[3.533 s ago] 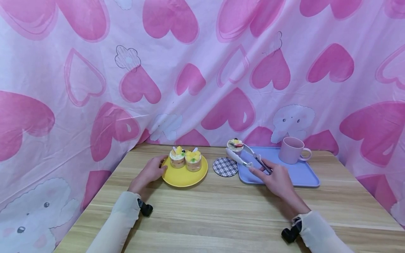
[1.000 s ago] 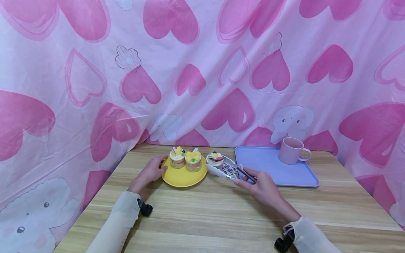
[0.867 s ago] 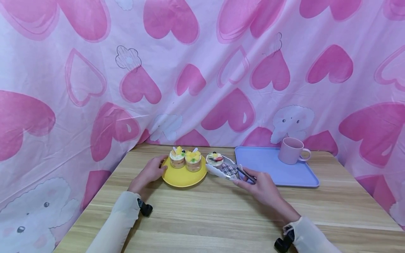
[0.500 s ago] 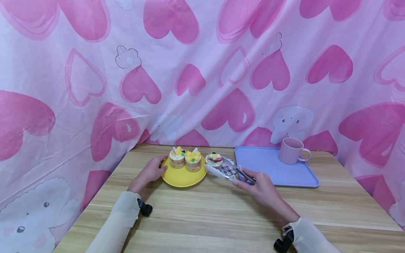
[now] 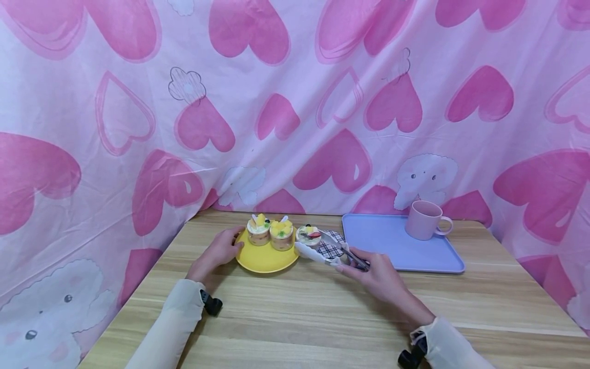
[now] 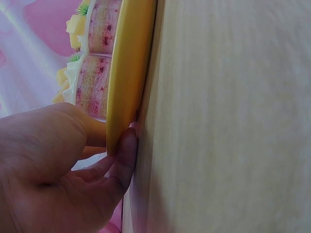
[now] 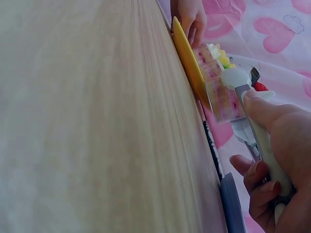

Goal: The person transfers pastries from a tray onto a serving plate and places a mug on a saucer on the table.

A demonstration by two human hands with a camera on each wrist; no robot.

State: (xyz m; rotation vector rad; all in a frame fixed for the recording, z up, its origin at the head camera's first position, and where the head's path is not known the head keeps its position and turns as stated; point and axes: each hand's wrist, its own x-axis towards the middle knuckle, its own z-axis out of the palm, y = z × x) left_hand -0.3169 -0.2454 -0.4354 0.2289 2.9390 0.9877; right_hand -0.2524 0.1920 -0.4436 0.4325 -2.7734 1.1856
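Note:
My left hand [image 5: 220,251] pinches the left rim of a yellow plate [image 5: 265,264], thumb above and fingers underneath in the left wrist view. Two dessert cups with yellow fruit, a left one [image 5: 258,236] and a right one [image 5: 281,241], stand on it side by side. In my right hand [image 5: 380,274] are tongs [image 7: 262,141] with white tips. Between those tips sits a third dessert cup [image 5: 308,234], topped with red and dark pieces. It is held at the plate's right edge, close beside the right cup; whether its base touches the plate I cannot tell.
A round checked coaster [image 5: 329,250] lies under the tongs, partly covered. To its right is a blue tray [image 5: 392,251] bearing a pink mug [image 5: 423,220]. A pink heart-printed curtain [image 5: 322,154] hangs along the back edge of the wooden table [image 5: 295,318].
My right hand has carried the third dessert cup left in the tongs, from the blue tray's left edge past the coaster to the plate's right edge. My left hand has stayed on the plate.

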